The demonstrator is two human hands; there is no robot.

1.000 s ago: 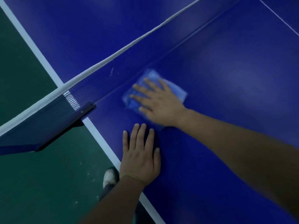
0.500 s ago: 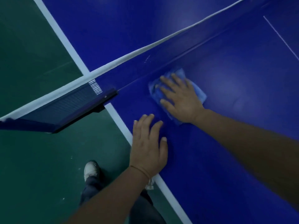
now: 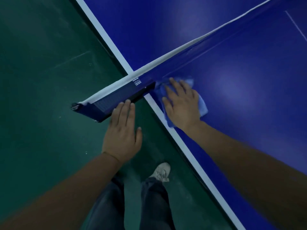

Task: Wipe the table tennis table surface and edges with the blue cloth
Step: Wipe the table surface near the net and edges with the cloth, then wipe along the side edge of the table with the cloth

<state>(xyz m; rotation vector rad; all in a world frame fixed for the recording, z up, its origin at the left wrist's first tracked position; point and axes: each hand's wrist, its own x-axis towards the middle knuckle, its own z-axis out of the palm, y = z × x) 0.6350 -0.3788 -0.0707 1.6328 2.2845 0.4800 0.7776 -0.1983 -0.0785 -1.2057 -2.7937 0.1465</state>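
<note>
The blue cloth (image 3: 203,105) lies flat on the dark blue table tennis table (image 3: 249,83), at the white side line right by the foot of the net. My right hand (image 3: 181,105) presses down on it with straight, spread fingers and covers most of it. My left hand (image 3: 123,131) is off the table, out over the floor, with straight fingers whose tips reach the net bracket (image 3: 109,105) that sticks out past the table's side.
The net (image 3: 191,45) with its white top band runs across the table to the upper right. The table's white edge line (image 3: 187,146) runs diagonally down to the right. Green floor (image 3: 41,80) lies to the left, with my legs and a white shoe (image 3: 162,171) below.
My right hand has slid the cloth along the net towards the table's side edge. My left hand has left the table surface and now reaches the net bracket. The view has shifted left.
</note>
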